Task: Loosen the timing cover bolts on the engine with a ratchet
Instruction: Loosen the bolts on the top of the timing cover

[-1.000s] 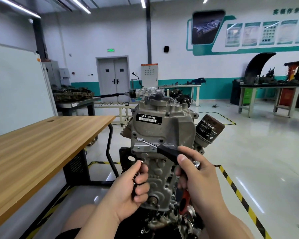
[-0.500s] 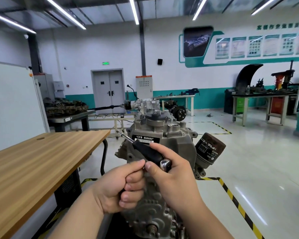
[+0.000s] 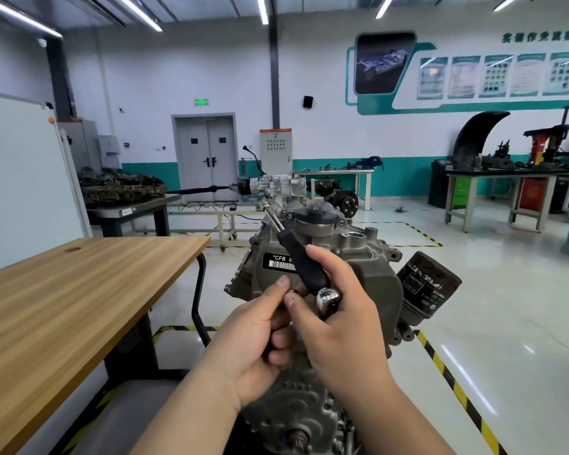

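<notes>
My right hand (image 3: pixel 345 330) gripped the black-handled chrome ratchet (image 3: pixel 304 267), held in front of the grey cast-metal engine (image 3: pixel 372 274). My left hand (image 3: pixel 257 343) clutched a small dark part (unidentifiable). Judgement: no bolt engaged, loosening outstanding.

This is an automotive training workshop. A bare engine (image 3: pixel 358 277) stands at 6 o'clock, beside yellow-black floor tape (image 3: pixel 455 385). A steel bench (image 3: pixel 132 210) piled with car parts sits at 10 o'clock. A second bench (image 3: pixel 506 175) is at 2 o'clock, with a black wheel-arch panel (image 3: pixel 477 133) behind it. At 1 o'clock, wall posters (image 3: pixel 496 77) hang beside a car-chassis picture (image 3: pixel 383 64). A driveline assembly (image 3: pixel 270 187) rests on a frame at 12.
</notes>
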Motion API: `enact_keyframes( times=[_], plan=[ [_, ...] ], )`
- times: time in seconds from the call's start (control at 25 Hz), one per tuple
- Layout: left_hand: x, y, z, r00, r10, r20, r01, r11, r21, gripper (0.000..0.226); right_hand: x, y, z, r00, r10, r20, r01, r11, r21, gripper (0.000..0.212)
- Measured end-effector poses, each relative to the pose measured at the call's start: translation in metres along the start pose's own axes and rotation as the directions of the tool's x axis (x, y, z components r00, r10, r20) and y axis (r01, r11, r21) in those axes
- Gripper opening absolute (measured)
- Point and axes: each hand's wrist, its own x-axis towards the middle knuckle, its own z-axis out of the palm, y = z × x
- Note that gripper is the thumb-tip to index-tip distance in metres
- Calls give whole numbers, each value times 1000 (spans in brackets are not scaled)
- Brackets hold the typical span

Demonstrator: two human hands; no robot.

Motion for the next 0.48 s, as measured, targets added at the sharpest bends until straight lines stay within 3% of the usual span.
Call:
enact_keyframes(
  times=[0.12, 0.32, 0.4, 0.48],
  plan=[
    [0, 0, -2, 999, 15, -48, -17, 999, -39, 24, 3, 2, 0, 998, -55, 0, 55, 996, -70, 66],
    [1, 10, 1, 1000, 30, 3, -30, 998, 63, 17, 8, 7, -5, 988, -151, -22, 147, 981, -127, 54],
    [7, 11, 11, 997, 69, -19, -67, 994, 88, 18, 10, 9, -14, 985, -143, -93, 139, 989, -47, 43],
    [17, 13, 23, 990, 138, -29, -130, 974, 187, 20, 13, 16, -38, 975, 13, -221, 20, 990, 143, 39]
  ],
)
